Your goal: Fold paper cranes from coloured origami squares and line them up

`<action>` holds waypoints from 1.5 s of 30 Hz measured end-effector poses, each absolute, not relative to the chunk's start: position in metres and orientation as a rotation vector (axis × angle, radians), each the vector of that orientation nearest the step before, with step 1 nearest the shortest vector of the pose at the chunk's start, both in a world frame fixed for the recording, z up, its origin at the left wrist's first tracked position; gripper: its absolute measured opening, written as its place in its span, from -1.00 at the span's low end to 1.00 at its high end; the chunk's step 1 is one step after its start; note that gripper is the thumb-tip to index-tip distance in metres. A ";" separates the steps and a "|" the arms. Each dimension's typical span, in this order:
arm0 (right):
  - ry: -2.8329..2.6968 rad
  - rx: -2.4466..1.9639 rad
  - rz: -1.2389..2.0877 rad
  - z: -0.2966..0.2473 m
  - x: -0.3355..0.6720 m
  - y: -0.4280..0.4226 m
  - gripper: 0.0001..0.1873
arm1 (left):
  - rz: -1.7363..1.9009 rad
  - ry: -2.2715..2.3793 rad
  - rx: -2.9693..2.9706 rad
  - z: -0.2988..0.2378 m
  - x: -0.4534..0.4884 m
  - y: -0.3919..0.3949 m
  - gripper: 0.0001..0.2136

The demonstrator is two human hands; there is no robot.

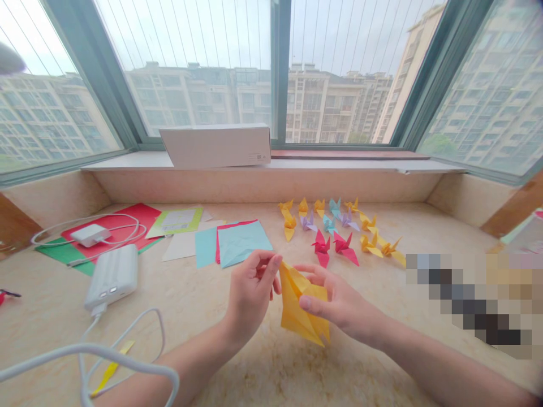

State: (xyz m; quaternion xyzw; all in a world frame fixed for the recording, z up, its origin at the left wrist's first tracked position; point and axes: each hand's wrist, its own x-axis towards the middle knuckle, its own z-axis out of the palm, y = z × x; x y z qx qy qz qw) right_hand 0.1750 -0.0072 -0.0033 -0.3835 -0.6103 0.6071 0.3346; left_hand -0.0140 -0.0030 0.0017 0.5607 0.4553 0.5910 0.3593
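Observation:
A partly folded yellow sheet of origami paper (pixel 299 308) is held up above the stone sill between my two hands. My left hand (pixel 254 291) pinches its upper left corner between thumb and fingers. On the paper's right side, my right hand (pixel 339 302) has its thumb on the front face and its fingers behind, partly hidden. Creases and an overlapping flap show on the paper. Beyond my hands stand several folded paper cranes, among them a red crane (pixel 345 247), a yellow crane (pixel 289 226) and a blue crane (pixel 335 207).
Blue paper squares (pixel 244 243) lie beyond my left hand. Further left are red paper (pixel 144 217), a white power bank (pixel 112 277) and a charger (pixel 91 234). A white cable (pixel 127 362) loops in the left foreground. A long white box (pixel 216 148) rests on the window ledge.

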 end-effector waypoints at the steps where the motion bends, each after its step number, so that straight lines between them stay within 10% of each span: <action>1: -1.586 -0.981 1.633 -0.003 0.174 -0.008 -0.32 | 1.524 1.182 1.432 0.003 -0.014 -0.003 -0.74; 28: -1.436 -0.885 1.575 -0.009 0.183 0.015 -0.12 | 1.395 1.145 1.560 0.006 -0.022 0.001 -0.64; 45: -1.418 -0.897 1.142 0.000 0.187 0.022 -0.56 | 1.349 1.210 1.423 0.007 -0.020 0.007 -0.74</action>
